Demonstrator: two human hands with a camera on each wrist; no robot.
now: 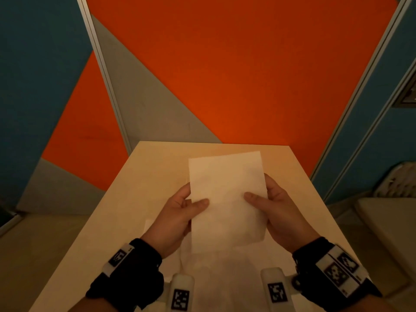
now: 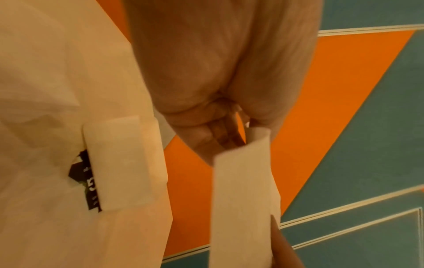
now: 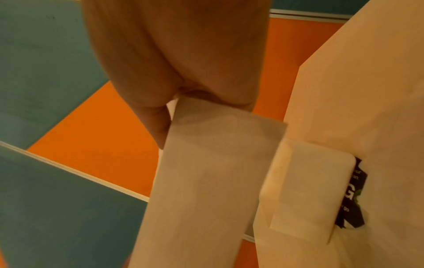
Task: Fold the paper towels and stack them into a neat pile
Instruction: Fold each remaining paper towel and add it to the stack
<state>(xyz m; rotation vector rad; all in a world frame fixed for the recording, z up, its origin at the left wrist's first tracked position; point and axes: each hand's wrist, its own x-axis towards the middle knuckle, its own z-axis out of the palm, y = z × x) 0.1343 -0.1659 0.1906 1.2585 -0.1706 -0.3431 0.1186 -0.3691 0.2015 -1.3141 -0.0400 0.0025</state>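
Both hands hold one white paper towel (image 1: 227, 199), folded into a long strip, in the air above the pale table (image 1: 139, 188). My left hand (image 1: 195, 204) pinches its left edge with the thumb on top. My right hand (image 1: 258, 198) pinches the right edge the same way. The strip (image 2: 243, 199) hangs from the left fingers (image 2: 213, 132), and in the right wrist view the strip (image 3: 206, 172) runs down from the right hand (image 3: 174, 94). A folded towel (image 2: 121, 163) lies flat on the table, also seen as the folded towel (image 3: 309, 181). An unfolded towel (image 1: 216, 269) lies under my wrists.
A black printed packet (image 2: 83, 181) pokes out from under the folded towel, the same packet (image 3: 353, 192) showing in the right wrist view. Orange, grey and blue wall panels (image 1: 247, 75) stand behind the table. A pale piece of furniture (image 1: 387, 224) sits at the right.
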